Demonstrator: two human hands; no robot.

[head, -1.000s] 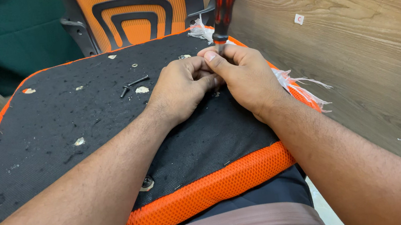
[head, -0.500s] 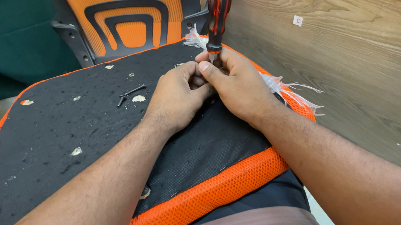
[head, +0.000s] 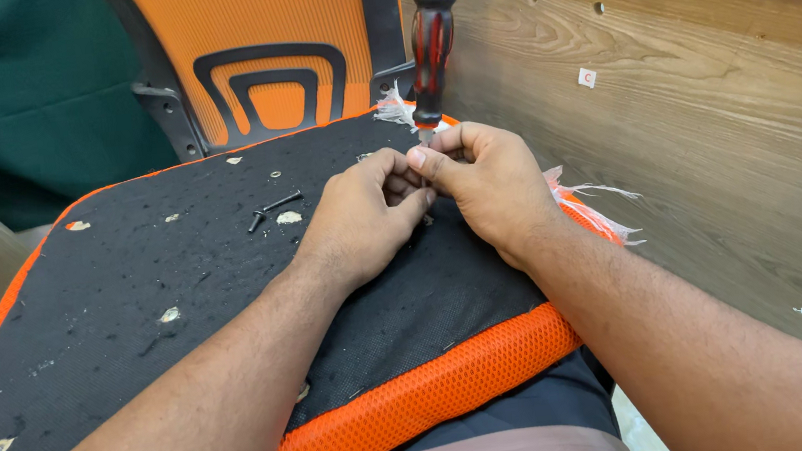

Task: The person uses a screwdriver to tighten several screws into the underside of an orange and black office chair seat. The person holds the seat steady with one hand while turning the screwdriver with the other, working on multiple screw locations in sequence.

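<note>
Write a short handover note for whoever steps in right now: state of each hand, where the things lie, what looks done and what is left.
Left hand: closed, fingertips pinching beside the screwdriver tip.
Right hand: closed around the low shaft of the screwdriver, which stands upright on the seat underside.
Loose screws lie on the black fabric, left of the hands.
Done: some screws appear to be out.
Left: the fastener under the tip; it is hidden by the fingers, so I cannot tell its state.

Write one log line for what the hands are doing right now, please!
left hand: fingers pinched by screwdriver tip | right hand: steadying screwdriver, upright | seat base: black underside up | loose screws: beside left hand
</note>
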